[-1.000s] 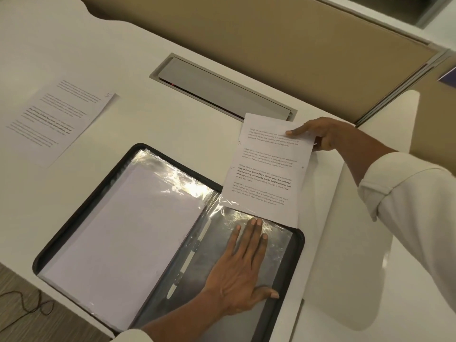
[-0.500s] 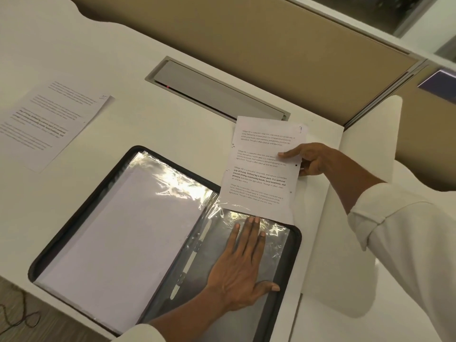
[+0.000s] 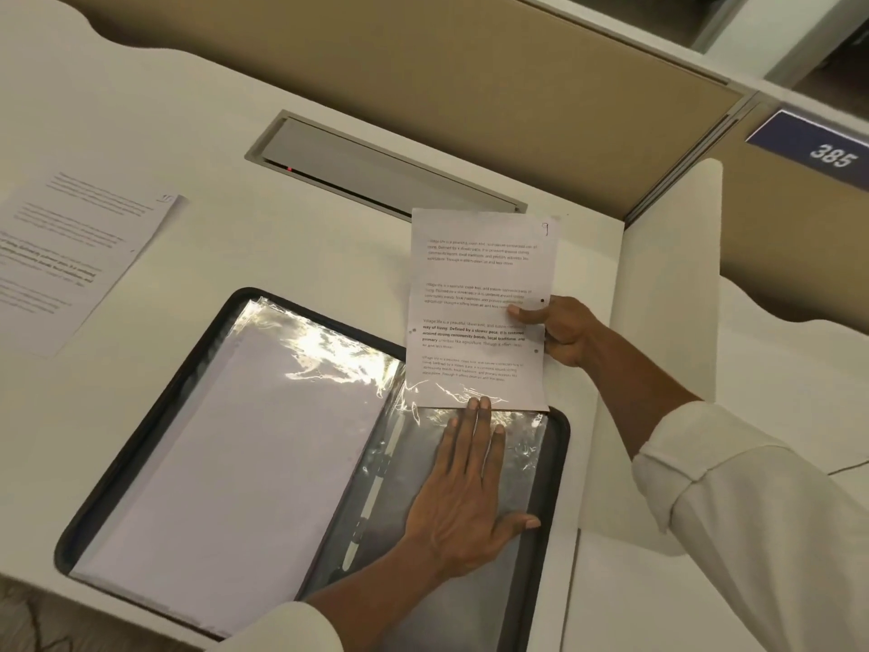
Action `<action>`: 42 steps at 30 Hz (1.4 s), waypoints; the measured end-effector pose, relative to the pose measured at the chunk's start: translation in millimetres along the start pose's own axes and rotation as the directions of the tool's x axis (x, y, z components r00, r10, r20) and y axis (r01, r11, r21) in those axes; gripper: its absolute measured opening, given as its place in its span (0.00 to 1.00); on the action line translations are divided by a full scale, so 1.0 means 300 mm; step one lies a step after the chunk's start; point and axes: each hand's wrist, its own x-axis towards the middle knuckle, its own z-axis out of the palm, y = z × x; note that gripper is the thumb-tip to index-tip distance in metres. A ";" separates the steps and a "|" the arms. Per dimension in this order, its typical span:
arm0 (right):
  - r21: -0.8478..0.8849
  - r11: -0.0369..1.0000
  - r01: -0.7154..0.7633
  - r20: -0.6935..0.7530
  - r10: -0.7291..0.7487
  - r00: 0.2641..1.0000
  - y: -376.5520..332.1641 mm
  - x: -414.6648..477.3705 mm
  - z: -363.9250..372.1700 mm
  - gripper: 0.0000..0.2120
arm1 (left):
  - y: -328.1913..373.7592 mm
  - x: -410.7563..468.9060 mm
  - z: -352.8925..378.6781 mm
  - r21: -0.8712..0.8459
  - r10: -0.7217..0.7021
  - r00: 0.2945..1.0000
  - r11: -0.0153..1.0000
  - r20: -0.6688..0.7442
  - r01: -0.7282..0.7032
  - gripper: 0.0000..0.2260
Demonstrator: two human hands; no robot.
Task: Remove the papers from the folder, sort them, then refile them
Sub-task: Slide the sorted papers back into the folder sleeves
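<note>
Head view. Open black folder (image 3: pixel 155 416) lies flat at the near edge of the desk (image 3: pixel 282 237). A printed sheet (image 3: pixel 475 275) sits at 12 o'clock from the folder's right half, its lower edge inside the mouth of a clear sleeve (image 3: pixel 522 444).

Right grip (image 3: pixel 564 331) pinches the sheet's right margin between the punch holes, thumb on the print. Left grip (image 3: pixel 465 501) is spread flat with straight fingers, pressing the sleeve down. Another loose sheet (image 3: pixel 70 256) lies at 10 o'clock, well apart.

Judgement: the paper is light and limp and will buckle if shoved; the plastic looks slick and clingy. Best held by the margin at mid-height and moved straight along its length while the sleeve stays pinned.
</note>
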 end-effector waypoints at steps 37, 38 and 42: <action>-0.410 0.909 -0.076 -0.242 -0.028 0.970 0.122 -0.126 -0.051 0.19 | -0.015 0.215 -0.096 0.069 -0.035 0.971 0.996 -0.238 0.053 0.15; -0.387 0.918 -0.083 -0.245 -0.016 0.970 0.124 -0.124 -0.048 0.18 | -0.020 0.222 -0.106 0.081 -0.023 0.970 0.996 -0.244 0.044 0.12; -0.291 0.951 -0.107 -0.245 0.034 0.969 0.142 -0.111 -0.040 0.21 | -0.016 0.238 -0.144 0.044 -0.009 0.968 0.999 -0.250 0.020 0.10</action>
